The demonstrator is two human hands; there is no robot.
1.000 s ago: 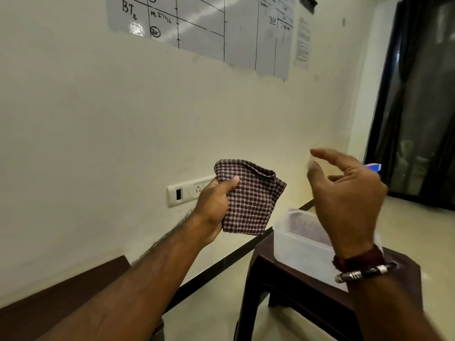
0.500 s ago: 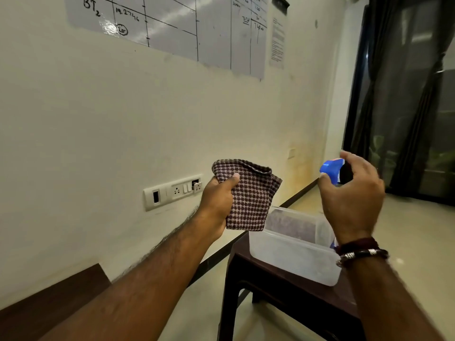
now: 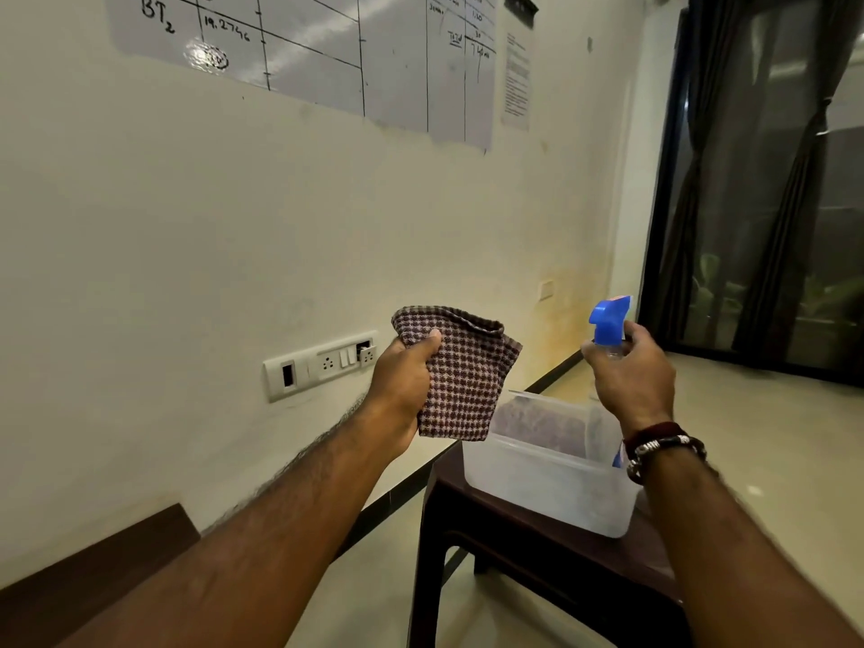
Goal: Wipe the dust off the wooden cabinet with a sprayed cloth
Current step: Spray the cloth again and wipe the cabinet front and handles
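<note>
Tub: a translucent white plastic tub (image 3: 547,479) with no lid on it sits on a dark brown plastic stool (image 3: 537,549), towards the stool's back edge
Tub contents: a dull purplish mass shows through the tub's wall and over its rim; what it is cannot be told
Spray bottle: a clear plastic spray bottle with a blue trigger head (image 3: 607,322) is held upright above the tub, nozzle towards the cloth; what is inside it cannot be made out
Right hand: the right hand (image 3: 631,376) grips the bottle's neck, fingers curled round it just below the blue head, back of the hand towards the camera; bracelets circle the wrist
Left hand: the left hand (image 3: 402,381) grasps a folded brown-and-white checked cloth (image 3: 460,371), thumb pressed across its front and fingers hidden behind it
Cloth position: held up in the air facing the nozzle, to the left of the bottle and apart from it, its lower edge just above the tub's near-left corner
Cabinet: a dark brown wooden surface (image 3: 93,568) shows at the lower left against the wall, below the left forearm and well apart from the cloth
Wall: a cream painted wall (image 3: 187,226) carries a white switch and socket plate (image 3: 318,364) behind the left hand, and a glossy whiteboard sheet with a drawn grid (image 3: 327,39) higher up
Right side: a dark-framed glass door with dark curtains (image 3: 766,180)
</note>
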